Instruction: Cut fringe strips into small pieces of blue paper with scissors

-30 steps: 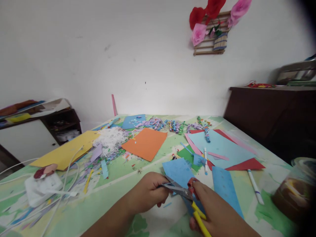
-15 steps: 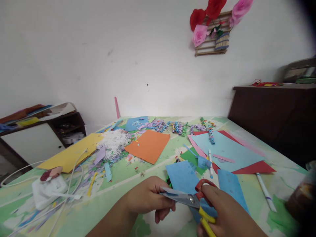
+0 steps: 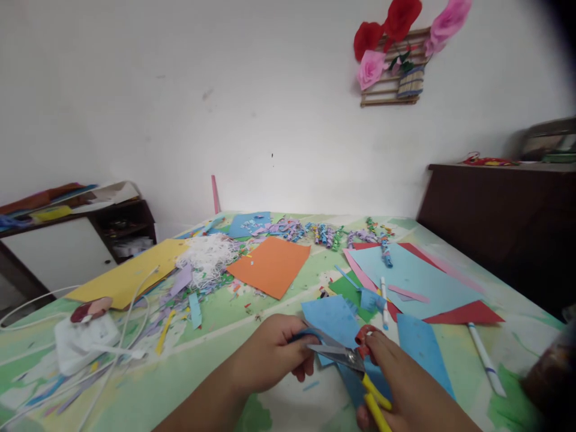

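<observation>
**Head view, lower centre of frame.**

- Item: scissors [image 3: 347, 357], red and yellow handles, blades slightly parted and pointing toward the left of the frame.
- Item: blue paper piece [image 3: 300, 333], small and curled, at the blade tips, just above the counter [image 3: 216, 336] and over a larger blue sheet [image 3: 330, 313].
- Left hand [image 3: 270, 357]: fingers [image 3: 302, 363] curled tight, pinching the blue paper piece at its near edge. How much of the piece lies inside the grip is hidden.
- Right hand [image 3: 407, 393]: fingers [image 3: 377, 347] closed around the scissor handles, with the thumb at the red loop.
- Handling note (judgement): the cut should go best with the paper held taut close to the blades, fed deep into the throat rather than the tips. The left fingertips should stay clear of the cutting line, and it is the paper that should turn, not the scissors.
- Nearby: white pen [image 3: 384, 294] at right centre and orange sheet [image 3: 272, 264] at centre, both well apart from the hands.
</observation>
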A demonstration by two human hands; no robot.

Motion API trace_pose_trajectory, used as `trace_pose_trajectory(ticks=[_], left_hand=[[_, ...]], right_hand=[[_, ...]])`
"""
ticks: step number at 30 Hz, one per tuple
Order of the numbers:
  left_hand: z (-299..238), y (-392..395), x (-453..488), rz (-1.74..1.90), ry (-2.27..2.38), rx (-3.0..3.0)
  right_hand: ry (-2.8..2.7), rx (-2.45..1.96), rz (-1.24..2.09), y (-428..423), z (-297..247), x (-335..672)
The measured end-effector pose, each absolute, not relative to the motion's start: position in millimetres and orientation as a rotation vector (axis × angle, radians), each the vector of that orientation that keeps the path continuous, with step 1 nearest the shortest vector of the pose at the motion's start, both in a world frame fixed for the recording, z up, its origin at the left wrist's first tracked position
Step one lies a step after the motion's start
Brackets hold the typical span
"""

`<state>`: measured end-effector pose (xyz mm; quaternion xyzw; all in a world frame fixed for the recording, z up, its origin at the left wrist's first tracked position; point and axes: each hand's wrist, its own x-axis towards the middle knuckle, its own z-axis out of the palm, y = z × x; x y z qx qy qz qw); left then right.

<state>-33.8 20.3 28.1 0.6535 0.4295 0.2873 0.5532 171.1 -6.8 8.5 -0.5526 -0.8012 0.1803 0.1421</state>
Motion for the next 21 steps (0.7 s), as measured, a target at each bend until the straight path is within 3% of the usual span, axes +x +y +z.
trace_pose_trajectory(ticks=[7,21], left_hand=[[34.5,12.6,-30.2,0.637,1.040,1.741],[37.3,10.5,-32.6,0.636,0.962,1.843]], right_hand=[[-2.219,-1.577,0.707,-11.6,7.4,171.2],[-2.239,-1.494,0.733,-18.8,5.8,167.8]])
